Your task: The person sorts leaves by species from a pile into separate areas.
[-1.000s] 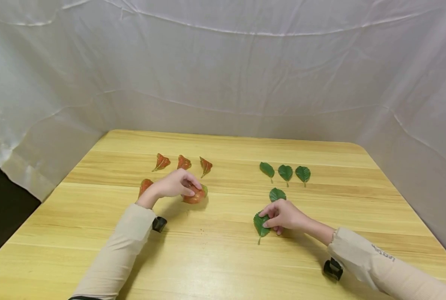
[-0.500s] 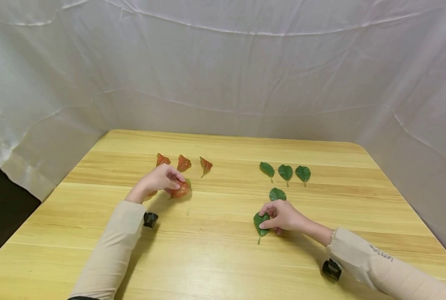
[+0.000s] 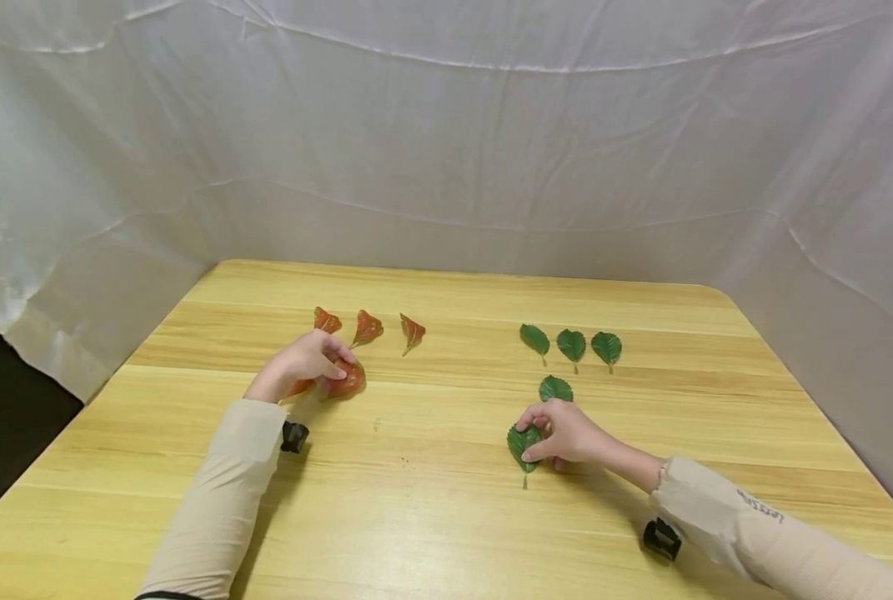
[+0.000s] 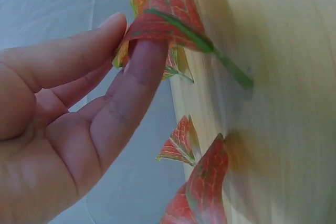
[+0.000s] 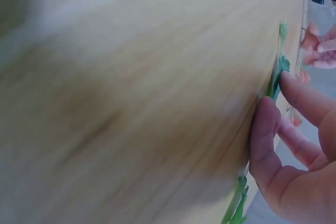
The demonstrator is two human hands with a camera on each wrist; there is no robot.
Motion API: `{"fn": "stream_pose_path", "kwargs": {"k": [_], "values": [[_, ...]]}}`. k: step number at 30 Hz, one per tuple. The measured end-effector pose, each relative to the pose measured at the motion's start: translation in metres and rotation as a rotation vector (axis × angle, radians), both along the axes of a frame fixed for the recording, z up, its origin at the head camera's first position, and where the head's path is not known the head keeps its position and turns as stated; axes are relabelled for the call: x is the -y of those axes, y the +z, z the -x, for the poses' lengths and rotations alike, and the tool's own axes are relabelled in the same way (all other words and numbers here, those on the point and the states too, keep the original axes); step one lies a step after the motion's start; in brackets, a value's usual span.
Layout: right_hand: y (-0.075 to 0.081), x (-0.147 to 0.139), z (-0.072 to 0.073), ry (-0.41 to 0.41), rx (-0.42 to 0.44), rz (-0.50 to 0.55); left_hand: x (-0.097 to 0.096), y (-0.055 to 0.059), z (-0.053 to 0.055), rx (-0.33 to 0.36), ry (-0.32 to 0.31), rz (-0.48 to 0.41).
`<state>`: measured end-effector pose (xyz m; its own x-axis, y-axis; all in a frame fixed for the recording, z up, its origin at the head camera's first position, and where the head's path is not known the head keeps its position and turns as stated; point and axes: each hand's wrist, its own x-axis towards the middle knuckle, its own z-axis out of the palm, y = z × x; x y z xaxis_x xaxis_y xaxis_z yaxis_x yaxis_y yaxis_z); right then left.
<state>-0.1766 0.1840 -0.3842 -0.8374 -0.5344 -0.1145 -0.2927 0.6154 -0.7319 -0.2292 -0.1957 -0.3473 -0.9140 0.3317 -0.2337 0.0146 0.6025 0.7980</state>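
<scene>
My left hand (image 3: 301,364) pinches a red leaf (image 3: 348,380) between thumb and fingers, low over the table's left side. In the left wrist view this red leaf (image 4: 168,22) is curved, and its green stem points towards the wood. Another red leaf (image 3: 299,387) lies partly hidden beneath that hand. Right of centre, my right hand (image 3: 569,433) holds a toothed green leaf (image 3: 522,448) by its edge, close against the tabletop. Just beyond those knuckles lies a second green leaf (image 3: 556,388), its lower part covered by the hand.
Further back, a row of red leaves (image 3: 368,327) lies on the left, and a row of green leaves (image 3: 571,343) on the right. The pale wooden table (image 3: 446,533) is enclosed by a white cloth curtain (image 3: 461,150) behind and at the sides.
The left hand has carried its red leaf leftwards and slightly back, beside the partly hidden red leaf. The right hand stays nearly in place; its green leaf has turned slightly, the stem shifting right.
</scene>
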Motion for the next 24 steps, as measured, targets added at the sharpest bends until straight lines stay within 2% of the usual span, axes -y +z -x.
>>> {"fn": "stream_pose_path", "kwargs": {"k": [10,13,17,24], "values": [[0.002,-0.001,-0.001,0.007,0.018,0.005,0.000,0.000,0.001,0.015,0.001,0.030],[0.003,-0.002,-0.001,0.012,0.019,0.003,-0.001,0.003,-0.002,-0.059,0.020,0.097],[0.004,-0.002,-0.001,0.021,0.022,0.004,-0.008,0.010,-0.007,-0.208,0.050,0.195],[0.003,-0.003,0.000,0.019,0.028,0.018,-0.027,0.018,-0.011,-0.346,0.061,0.201]]}}
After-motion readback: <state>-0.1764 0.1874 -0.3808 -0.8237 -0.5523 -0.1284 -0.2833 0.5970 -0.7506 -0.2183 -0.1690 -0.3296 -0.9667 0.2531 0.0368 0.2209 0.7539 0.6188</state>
